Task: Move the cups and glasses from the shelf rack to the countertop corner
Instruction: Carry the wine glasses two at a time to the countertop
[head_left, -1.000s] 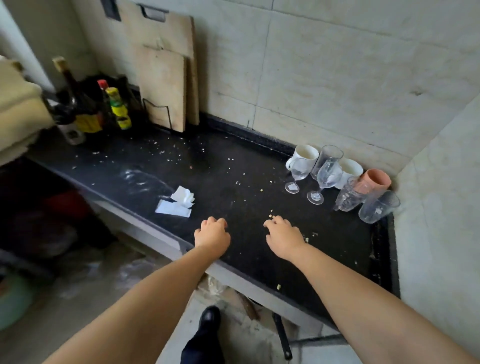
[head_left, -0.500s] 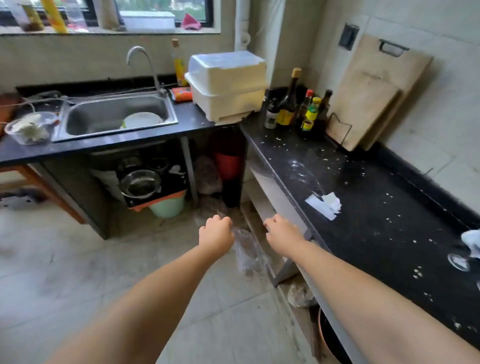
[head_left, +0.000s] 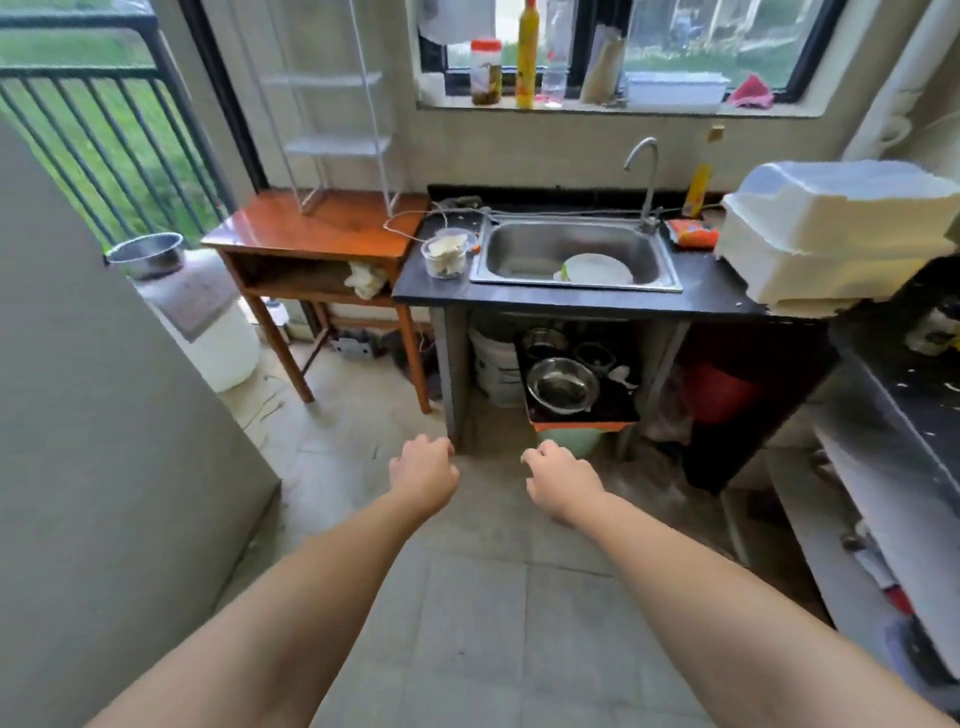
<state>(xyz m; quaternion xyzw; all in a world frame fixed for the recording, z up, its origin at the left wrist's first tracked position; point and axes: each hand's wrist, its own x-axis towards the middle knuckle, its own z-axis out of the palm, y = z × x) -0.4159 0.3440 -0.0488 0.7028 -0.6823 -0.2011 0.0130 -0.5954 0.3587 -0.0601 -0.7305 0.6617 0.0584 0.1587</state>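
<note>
A white wire shelf rack (head_left: 337, 145) stands on a wooden side table (head_left: 322, 228) at the back left, and I can make out nothing on its visible shelves. No cup or glass is in view. My left hand (head_left: 423, 475) and my right hand (head_left: 558, 483) are stretched out side by side over the tiled floor, fingers loosely curled, holding nothing. Only the near edge of the black countertop (head_left: 924, 395) shows at the right; its corner is out of frame.
A steel sink (head_left: 571, 254) with a white plate is straight ahead, with a white dish box (head_left: 831, 234) to its right. A plastic container (head_left: 447, 254) sits left of the sink. A grey panel (head_left: 104, 415) closes the left side. Open floor lies below my hands.
The view has swung left from the countertop corner with its cups and glasses, past the sink, to face the sink and shelf rack. Both hands stay empty in front.
</note>
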